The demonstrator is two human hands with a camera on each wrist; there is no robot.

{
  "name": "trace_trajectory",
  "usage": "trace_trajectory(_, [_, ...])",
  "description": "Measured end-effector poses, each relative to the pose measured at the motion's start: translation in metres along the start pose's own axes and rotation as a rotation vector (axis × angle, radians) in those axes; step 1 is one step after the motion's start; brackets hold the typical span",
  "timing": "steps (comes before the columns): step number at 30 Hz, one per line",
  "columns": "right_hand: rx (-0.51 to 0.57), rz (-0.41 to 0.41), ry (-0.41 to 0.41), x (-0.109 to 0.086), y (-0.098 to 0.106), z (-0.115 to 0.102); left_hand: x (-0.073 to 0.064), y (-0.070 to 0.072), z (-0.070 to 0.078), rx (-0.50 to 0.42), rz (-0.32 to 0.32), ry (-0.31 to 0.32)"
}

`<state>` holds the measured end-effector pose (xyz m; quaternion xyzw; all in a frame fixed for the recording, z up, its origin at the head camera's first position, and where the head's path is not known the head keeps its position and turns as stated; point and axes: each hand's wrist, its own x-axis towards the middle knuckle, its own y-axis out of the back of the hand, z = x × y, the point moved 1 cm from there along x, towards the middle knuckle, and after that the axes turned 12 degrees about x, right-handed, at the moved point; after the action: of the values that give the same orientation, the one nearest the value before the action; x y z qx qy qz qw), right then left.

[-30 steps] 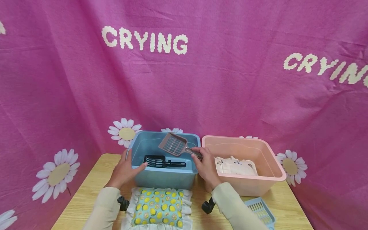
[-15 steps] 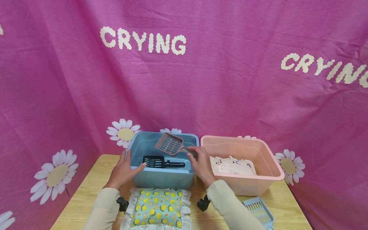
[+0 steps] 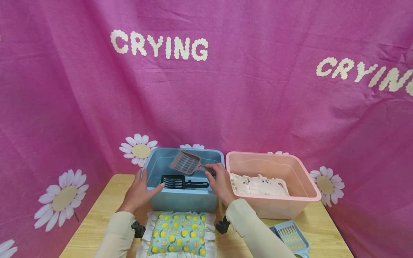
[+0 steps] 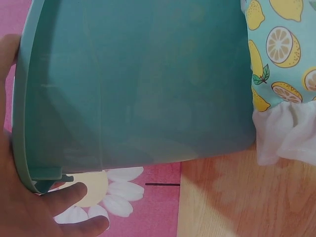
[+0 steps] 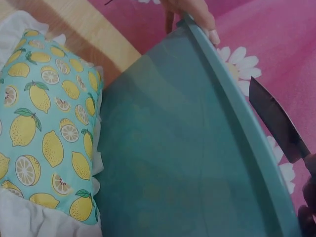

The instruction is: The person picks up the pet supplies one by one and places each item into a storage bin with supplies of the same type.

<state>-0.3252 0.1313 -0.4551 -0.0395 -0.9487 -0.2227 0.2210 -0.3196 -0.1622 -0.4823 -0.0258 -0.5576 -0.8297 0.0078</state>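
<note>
My right hand [image 3: 221, 181] grips the handle of a brown slotted litter scoop [image 3: 187, 163], held over the blue bin [image 3: 184, 200] with its head pointing left. In the right wrist view the scoop [image 5: 276, 121] appears edge-on above the rim. My left hand [image 3: 138, 190] rests spread at the bin's front left corner, thumb over the front rim. The left wrist view has its straight fingers [image 4: 64, 197] outside the corner. A black slotted scoop [image 3: 184, 182] lies inside the blue bin, in front of the brown one.
To the right stands a pink bin [image 3: 274, 208] with a cream frilled cushion [image 3: 261, 184] inside. A lemon-print cushion [image 3: 177, 233] lies before the blue bin. A light blue scoop [image 3: 292, 234] rests at the front right. Pink curtain hangs behind the wooden table [image 3: 96, 215].
My right hand has moved left and slightly down with the brown scoop, bringing it farther over the blue bin. My left hand has stayed at the bin's corner.
</note>
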Motion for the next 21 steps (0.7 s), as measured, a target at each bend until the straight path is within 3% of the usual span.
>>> trace_trajectory(4, [0.007, -0.027, -0.011, 0.003, -0.003, 0.003, 0.001, 0.0, 0.0, 0.001, -0.003, 0.002])
trace_trajectory(9, [0.001, -0.048, 0.048, 0.006, -0.004, 0.006, 0.001, -0.002, 0.0, -0.001, -0.006, 0.011])
trace_trajectory(16, [-0.043, -0.076, 0.0, 0.006, -0.006, 0.009, 0.002, -0.002, 0.0, 0.003, -0.002, 0.002])
trace_trajectory(21, [-0.096, -0.103, 0.027, 0.003, -0.01, 0.011, 0.001, -0.003, -0.001, 0.008, -0.002, -0.003])
